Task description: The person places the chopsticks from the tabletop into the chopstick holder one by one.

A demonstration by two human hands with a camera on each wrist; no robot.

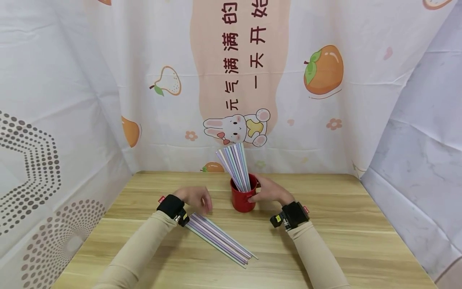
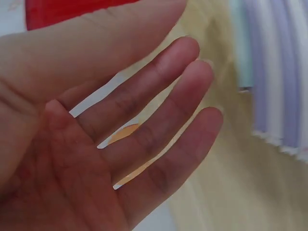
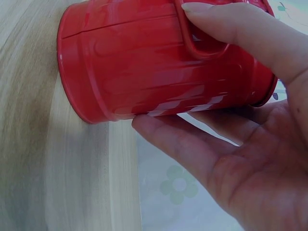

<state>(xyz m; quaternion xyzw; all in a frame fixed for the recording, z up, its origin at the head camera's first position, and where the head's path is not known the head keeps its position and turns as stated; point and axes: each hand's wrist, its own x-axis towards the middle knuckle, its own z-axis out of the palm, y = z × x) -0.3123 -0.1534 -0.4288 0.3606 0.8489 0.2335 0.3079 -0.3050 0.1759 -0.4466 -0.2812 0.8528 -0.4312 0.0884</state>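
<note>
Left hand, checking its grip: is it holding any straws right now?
No: the left hand is open with spread fingers, and the straws lie beside it.

A small staged recording corner is shown rather than a lived-in room. A wooden table is closed in on three sides by hung cloths: a printed backdrop with cartoon fruit, a rabbit and Chinese characters behind, a dotted sheet on the left and a marbled sheet on the right. Creases in the cloths are seen throughout. Wrist-worn cameras are strapped over both sleeves.
</note>
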